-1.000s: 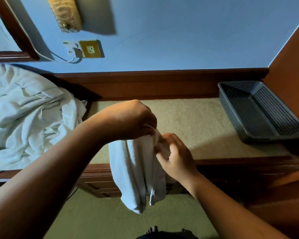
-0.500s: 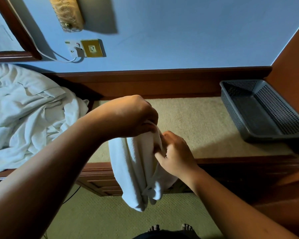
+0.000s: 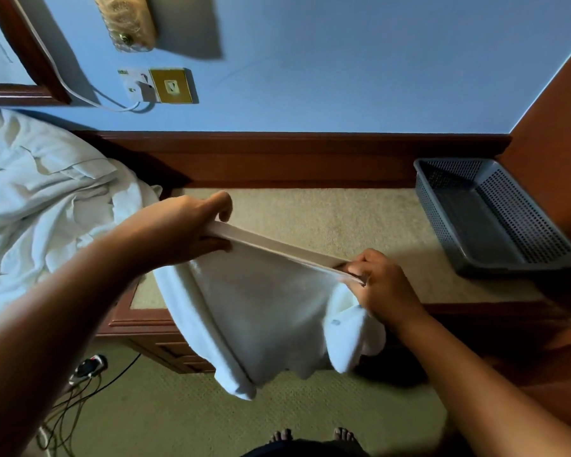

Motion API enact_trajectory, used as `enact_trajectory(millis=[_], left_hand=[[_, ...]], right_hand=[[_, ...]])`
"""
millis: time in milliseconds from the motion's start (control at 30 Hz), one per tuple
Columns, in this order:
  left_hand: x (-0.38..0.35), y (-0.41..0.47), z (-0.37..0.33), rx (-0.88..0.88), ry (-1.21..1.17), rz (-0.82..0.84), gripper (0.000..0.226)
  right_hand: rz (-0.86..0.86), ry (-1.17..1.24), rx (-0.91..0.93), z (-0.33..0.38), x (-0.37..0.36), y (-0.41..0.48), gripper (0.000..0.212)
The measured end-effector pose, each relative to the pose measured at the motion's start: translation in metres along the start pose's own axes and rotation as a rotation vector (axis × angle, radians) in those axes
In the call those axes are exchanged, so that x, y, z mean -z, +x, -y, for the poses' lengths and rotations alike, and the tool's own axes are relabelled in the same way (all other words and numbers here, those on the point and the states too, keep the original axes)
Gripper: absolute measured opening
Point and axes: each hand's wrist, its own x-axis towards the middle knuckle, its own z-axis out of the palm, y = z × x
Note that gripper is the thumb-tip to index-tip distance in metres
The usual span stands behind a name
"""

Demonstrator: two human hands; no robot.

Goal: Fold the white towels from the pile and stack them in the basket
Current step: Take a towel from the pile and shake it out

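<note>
A white towel [image 3: 264,311] hangs in front of the desk, its top edge stretched taut between my two hands. My left hand [image 3: 182,229] pinches the left end of that edge. My right hand [image 3: 379,285] grips the right end, lower and nearer to me. The rest of the towel droops below, with one corner bunched under my right hand. A pile of crumpled white towels [image 3: 37,206] lies at the left. The grey perforated basket [image 3: 495,255] stands at the desk's right end with nothing in it.
The beige desk top [image 3: 330,219] has a wooden rim and a wooden back rail under a blue wall. An orange-brown wall closes the right side. A power strip with cables [image 3: 86,367] lies on the carpet at lower left. My bare toes show at the bottom.
My hands were close together on a bunched towel. They have pulled apart, left hand up-left and right hand to the right, and the towel's top edge is now spread taut.
</note>
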Motion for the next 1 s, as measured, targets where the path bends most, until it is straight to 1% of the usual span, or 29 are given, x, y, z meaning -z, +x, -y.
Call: enact_trajectory(millis=[67, 133, 200, 300, 433, 500, 600, 667, 733, 767, 800, 833, 867, 933, 967, 1000], left_hand=[[-0.016, -0.005, 0.016, -0.021, 0.038, -0.029, 0.039], [-0.037, -0.008, 0.030, -0.008, 0.060, -0.031, 0.034], [-0.058, -0.015, 0.044, 0.130, 0.045, 0.004, 0.027], [-0.088, -0.039, 0.069, 0.363, 0.063, 0.071, 0.019], [-0.110, -0.076, 0.092, 0.591, 0.039, 0.076, 0.014], [-0.116, -0.092, 0.099, 0.693, 0.003, 0.083, 0.011], [-0.124, -0.113, 0.101, 0.770, -0.042, 0.035, 0.011], [-0.129, -0.126, 0.099, 0.883, -0.037, 0.034, 0.017], [-0.140, -0.138, 0.089, 1.040, -0.074, 0.079, 0.020], [-0.148, -0.142, 0.080, 1.112, -0.170, 0.083, 0.015], [-0.157, -0.145, 0.069, 1.197, -0.332, 0.054, 0.009], [-0.166, -0.147, 0.058, 1.309, -0.542, -0.005, 0.010], [-0.175, -0.147, 0.046, 1.441, -0.801, -0.100, 0.017], [-0.191, -0.144, 0.022, 1.683, -1.380, -0.378, 0.034], [-0.196, -0.142, 0.011, 1.742, -1.591, -0.532, 0.039], [-0.199, -0.139, 0.001, 1.768, -1.732, -0.648, 0.039]], right_hand=[[-0.010, -0.113, -0.001, -0.003, 0.001, 0.003, 0.027], [-0.041, -0.185, -0.016, -0.005, 0.003, 0.009, 0.033], [-0.071, -0.234, -0.010, -0.006, 0.007, 0.018, 0.031], [-0.114, -0.315, 0.027, -0.011, 0.015, 0.027, 0.020], [-0.180, -0.368, -0.097, -0.037, 0.028, 0.026, 0.022], [-0.172, -0.377, -0.174, -0.057, 0.029, 0.019, 0.026], [-0.122, -0.406, -0.317, -0.080, 0.022, 0.007, 0.028], [-0.058, -0.395, -0.499, -0.093, 0.011, -0.004, 0.022], [-0.002, -0.285, -0.769, -0.106, -0.005, -0.017, 0.024], [-0.003, -0.171, -0.917, -0.111, -0.015, -0.025, 0.027], [-0.028, -0.023, -1.036, -0.112, -0.026, -0.034, 0.029], [-0.069, 0.130, -1.123, -0.111, -0.035, -0.044, 0.027], [-0.118, 0.250, -1.193, -0.106, -0.043, -0.052, 0.025], [-0.259, 0.405, -1.304, -0.100, -0.053, -0.068, 0.026], [-0.335, 0.490, -1.351, -0.100, -0.056, -0.076, 0.028], [-0.384, 0.591, -1.395, -0.101, -0.057, -0.083, 0.029]])
